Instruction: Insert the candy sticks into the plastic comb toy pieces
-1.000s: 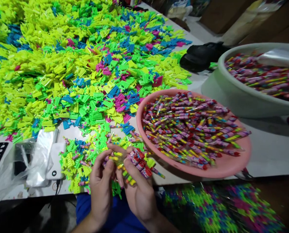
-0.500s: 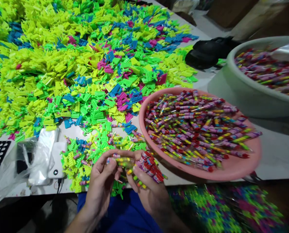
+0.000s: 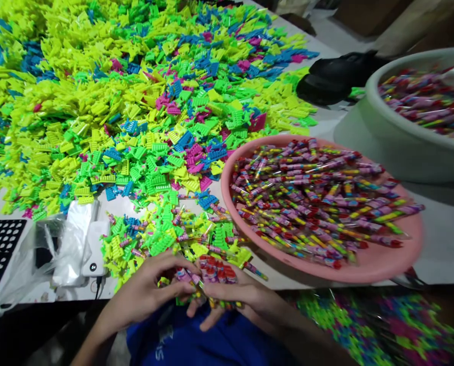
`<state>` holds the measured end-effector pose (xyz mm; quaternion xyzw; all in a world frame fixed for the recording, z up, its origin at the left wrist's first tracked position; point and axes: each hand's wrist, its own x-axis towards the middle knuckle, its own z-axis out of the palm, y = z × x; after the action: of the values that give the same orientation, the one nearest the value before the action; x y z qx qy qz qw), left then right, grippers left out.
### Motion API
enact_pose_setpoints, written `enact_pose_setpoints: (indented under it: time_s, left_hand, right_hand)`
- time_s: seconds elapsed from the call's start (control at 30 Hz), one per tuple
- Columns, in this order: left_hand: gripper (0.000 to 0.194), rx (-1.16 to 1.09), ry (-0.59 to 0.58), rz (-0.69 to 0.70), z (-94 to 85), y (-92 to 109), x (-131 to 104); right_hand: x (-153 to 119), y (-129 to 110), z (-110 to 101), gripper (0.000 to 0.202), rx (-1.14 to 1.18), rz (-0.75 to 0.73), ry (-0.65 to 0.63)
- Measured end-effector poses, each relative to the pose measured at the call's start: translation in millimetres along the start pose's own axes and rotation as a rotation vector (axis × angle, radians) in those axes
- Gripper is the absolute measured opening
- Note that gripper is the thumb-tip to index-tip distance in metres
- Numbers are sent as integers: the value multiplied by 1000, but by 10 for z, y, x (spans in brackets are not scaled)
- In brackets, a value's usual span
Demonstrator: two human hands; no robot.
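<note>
Against my blue shirt, both hands work close together at the table's front edge. My right hand (image 3: 245,292) is closed around a bunch of candy tubes (image 3: 219,270), slim clear sticks with purple labels and red ends. The thumb and fingers of my left hand (image 3: 150,282) pinch another candy tube (image 3: 186,277) against the left side of that bunch. Fingers cover part of these tubes. Just beyond the hands lies a small pile of green and yellow plastic pieces (image 3: 165,239), with several loose candy tubes on it.
A pink basin (image 3: 410,259) full of candy tubes stands right of the hands. Behind it is a larger pale tub (image 3: 375,137) with more. A huge heap of bright plastic pieces (image 3: 97,107) covers the back. A white power bank (image 3: 96,254) and plastic bags (image 3: 72,254) lie left.
Both hands have drawn down toward my body with the tubes still held, and the bunch has turned more upright. More of the loose tubes on the small pile now show.
</note>
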<state>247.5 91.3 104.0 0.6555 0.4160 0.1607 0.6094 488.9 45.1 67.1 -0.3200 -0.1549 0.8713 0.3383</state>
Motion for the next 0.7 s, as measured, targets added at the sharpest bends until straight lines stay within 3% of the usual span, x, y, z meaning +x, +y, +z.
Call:
enact_pose_setpoints:
  time_s: [0.17, 0.3, 0.37, 0.47, 0.53, 0.6, 0.7]
  left_hand:
    - [56, 371, -33, 73, 43, -66, -119]
    - [68, 562, 129, 235, 211, -79, -151]
    - [68, 554, 256, 328, 278, -108, -142]
    - [74, 345, 484, 410, 299, -180, -152]
    - [78, 239, 561, 447, 262, -220, -180]
    - [66, 307, 490, 522, 210, -237, -207]
    - [54, 487, 251, 667, 170, -224, -204]
  right_hand:
    - [91, 162, 93, 54, 38, -93, 54]
    - [137, 238, 145, 50, 72, -159, 89]
    - [135, 255, 152, 48, 98, -186, 99]
    - [111, 273, 143, 42, 159, -207, 95]
    - [99, 291, 142, 38, 202, -202, 95]
    - [102, 319, 159, 34, 227, -184, 97]
    - [123, 373, 208, 30, 254, -135, 92]
